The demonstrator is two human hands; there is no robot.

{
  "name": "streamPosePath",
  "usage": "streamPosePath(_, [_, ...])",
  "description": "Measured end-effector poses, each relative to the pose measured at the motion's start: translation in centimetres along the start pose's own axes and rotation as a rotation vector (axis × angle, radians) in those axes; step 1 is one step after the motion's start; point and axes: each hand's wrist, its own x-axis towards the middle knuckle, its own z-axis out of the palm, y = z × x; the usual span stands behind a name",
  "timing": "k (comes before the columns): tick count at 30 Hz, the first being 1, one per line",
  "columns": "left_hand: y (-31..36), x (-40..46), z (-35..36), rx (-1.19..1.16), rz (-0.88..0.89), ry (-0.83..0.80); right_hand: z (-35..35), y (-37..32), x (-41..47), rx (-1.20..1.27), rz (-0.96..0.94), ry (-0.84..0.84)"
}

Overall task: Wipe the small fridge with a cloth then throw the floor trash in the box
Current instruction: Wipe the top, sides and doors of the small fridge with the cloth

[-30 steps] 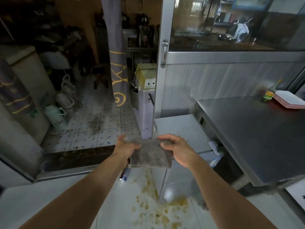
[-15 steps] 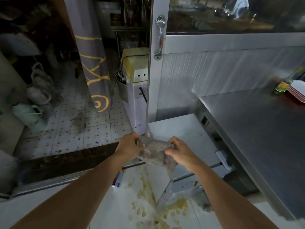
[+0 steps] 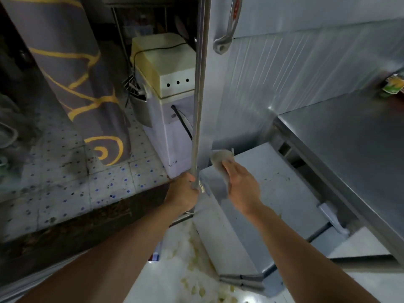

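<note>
The small white fridge (image 3: 277, 197) stands low at centre right, its flat top facing me, with faint yellowish marks on it. My right hand (image 3: 241, 184) presses a grey cloth (image 3: 220, 159) onto the far left part of that top, fingers stretched over the cloth. My left hand (image 3: 181, 193) grips the lower edge of the metal door frame (image 3: 200, 106) just left of the fridge. A crushed can (image 3: 155, 255) lies on the white floor under my left forearm, mostly hidden. Yellowish spilled bits (image 3: 196, 278) are scattered on the floor by the fridge's front.
A steel table (image 3: 354, 154) runs along the right above the fridge, a bottle (image 3: 392, 86) at its far end. A ribbed metal door panel (image 3: 284, 73) with a handle (image 3: 227, 29) rises behind. Beyond the doorway are a white appliance (image 3: 168, 88), a hanging grey curtain (image 3: 72, 73) and tiled floor (image 3: 65, 171).
My left hand has let go of the cloth and taken hold of the door frame. My right hand carried the cloth onto the fridge top. My head moved closer and lower.
</note>
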Motion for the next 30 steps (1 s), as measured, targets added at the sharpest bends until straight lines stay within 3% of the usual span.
streamPosePath(2, [-0.6,1.2,0.5,0.009,0.006,-0.016,2.0,0.4,0.2,-0.013,-0.018,-0.151])
streamPosePath(6, [-1.5,3.4,1.5,-0.014,-0.01,-0.042,4.9,1.6,1.5,0.012,-0.038,-0.139])
streamPosePath(10, [-1.8,4.9,2.4,-0.01,-0.02,-0.035,7.7,2.4,2.7,-0.081,-0.115,-0.254])
streamPosePath(19, [-1.9,6.8,4.2,0.015,-0.016,0.054,10.2,2.4,7.2,-0.149,-0.294,-0.082])
streamPosePath(26, [-0.2,7.3,6.1,0.03,-0.088,0.08,10.3,4.8,6.9,-0.117,-0.276,-0.073])
streamPosePath(30, [0.9,9.0,7.9,0.03,-0.118,0.101,9.6,8.4,9.3,-0.118,-0.174,-0.043])
